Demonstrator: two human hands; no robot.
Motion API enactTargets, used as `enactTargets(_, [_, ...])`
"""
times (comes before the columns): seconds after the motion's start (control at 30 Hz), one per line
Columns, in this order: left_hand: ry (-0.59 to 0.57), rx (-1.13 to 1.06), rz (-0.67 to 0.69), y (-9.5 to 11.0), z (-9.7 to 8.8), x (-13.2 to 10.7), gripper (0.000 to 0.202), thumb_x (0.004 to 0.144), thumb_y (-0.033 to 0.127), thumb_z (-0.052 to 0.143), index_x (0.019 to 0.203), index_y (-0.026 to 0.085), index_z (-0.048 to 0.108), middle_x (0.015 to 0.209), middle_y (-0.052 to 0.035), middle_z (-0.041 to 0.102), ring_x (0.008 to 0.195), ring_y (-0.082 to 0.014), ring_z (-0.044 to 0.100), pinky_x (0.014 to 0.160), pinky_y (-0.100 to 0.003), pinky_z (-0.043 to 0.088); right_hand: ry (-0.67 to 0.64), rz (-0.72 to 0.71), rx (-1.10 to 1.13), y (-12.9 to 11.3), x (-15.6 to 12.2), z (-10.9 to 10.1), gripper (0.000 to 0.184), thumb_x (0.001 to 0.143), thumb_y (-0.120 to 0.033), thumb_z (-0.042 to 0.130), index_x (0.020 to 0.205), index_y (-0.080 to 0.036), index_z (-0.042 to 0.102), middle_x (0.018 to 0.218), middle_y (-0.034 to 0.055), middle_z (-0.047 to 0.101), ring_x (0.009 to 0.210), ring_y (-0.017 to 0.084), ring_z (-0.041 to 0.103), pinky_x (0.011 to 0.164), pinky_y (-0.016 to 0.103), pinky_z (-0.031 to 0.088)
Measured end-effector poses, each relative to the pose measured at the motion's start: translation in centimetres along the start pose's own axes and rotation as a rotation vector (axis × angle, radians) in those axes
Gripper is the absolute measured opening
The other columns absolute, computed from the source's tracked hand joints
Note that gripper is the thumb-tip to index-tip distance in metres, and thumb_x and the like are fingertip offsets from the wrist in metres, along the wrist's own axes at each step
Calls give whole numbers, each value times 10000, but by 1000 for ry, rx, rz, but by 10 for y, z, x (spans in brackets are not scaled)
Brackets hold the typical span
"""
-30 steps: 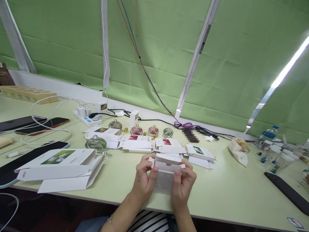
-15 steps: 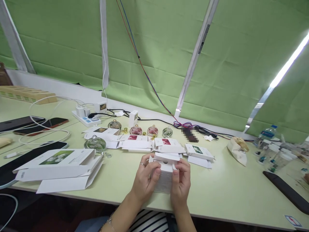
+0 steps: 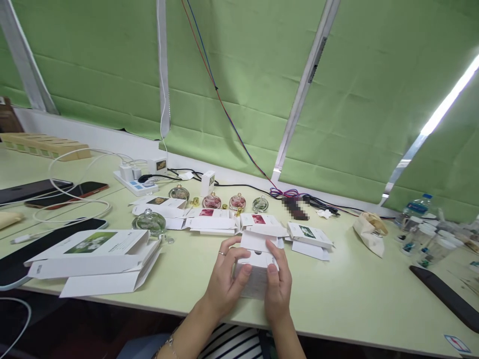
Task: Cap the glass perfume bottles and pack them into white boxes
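A small white cardboard box stands at the table's front edge, with its lid flap raised at the far side. My left hand grips the box's left side, thumb near the top edge. On the right side my right hand is closed round it, its index finger against the raised flap. Just beyond lie flat, opened white boxes with a red flower picture and a green picture. Round glass bottles with dried flowers, such as a red one, stand behind them.
At left lies a large opened white box beside a round glass bottle and phones. A power strip trails cables. At right are a cloth pouch, clear jars and a black phone.
The box's small side flaps, raised before, are now folded in. My right index finger has moved up onto the lid flap; the left hand keeps its hold.
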State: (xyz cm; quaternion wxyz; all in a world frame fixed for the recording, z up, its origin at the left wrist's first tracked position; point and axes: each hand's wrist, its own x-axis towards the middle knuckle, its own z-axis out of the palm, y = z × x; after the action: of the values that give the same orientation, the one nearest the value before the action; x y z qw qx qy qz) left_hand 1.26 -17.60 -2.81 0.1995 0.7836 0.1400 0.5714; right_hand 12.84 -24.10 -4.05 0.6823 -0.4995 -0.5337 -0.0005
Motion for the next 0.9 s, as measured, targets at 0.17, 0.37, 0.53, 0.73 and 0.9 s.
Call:
enactTargets(0.17, [15, 34, 33, 2, -3, 3, 149, 924, 310, 395, 928, 207, 502, 1051, -100, 512, 1135, -249, 432, 861, -399, 462, 37, 53, 108, -1, -1, 2, 528, 914, -321, 387, 1410, -236, 227, 1195, 94, 568, 1050, 216, 574, 829, 367, 478])
enactTargets(0.37, [51, -211, 36, -6, 5, -7, 148, 909, 222, 451, 1036, 223, 376, 1153, -121, 519, 1061, -228, 538, 844, -421, 465, -2, -187, 65, 3, -1, -2, 248, 930, -306, 344, 1055, -258, 553, 1081, 62, 581, 1039, 216, 535, 862, 431, 441])
enactTargets(0.53, [67, -345, 41, -8, 5, -9, 222, 913, 216, 457, 1093, 235, 329, 1117, -115, 558, 1038, -222, 563, 799, -388, 477, 1, -197, 61, 2, 0, -2, 292, 927, -412, 330, 1051, -240, 530, 1040, 78, 569, 998, 226, 543, 826, 438, 449])
enactTargets(0.73, [50, -289, 2, -4, 0, -5, 168, 942, 276, 386, 1085, 210, 446, 1079, -106, 592, 1014, -203, 563, 798, -336, 486, 28, -172, 33, 0, 1, -1, 204, 921, -293, 372, 1012, -235, 545, 1016, 64, 590, 966, 205, 558, 827, 417, 449])
enactTargets(0.9, [79, -268, 24, -3, 1, -4, 160, 933, 246, 395, 1055, 209, 492, 1035, -97, 611, 961, -203, 580, 786, -348, 491, 43, -170, 32, 0, 0, -1, 215, 915, -286, 379, 991, -228, 572, 987, 67, 608, 951, 212, 567, 810, 420, 457])
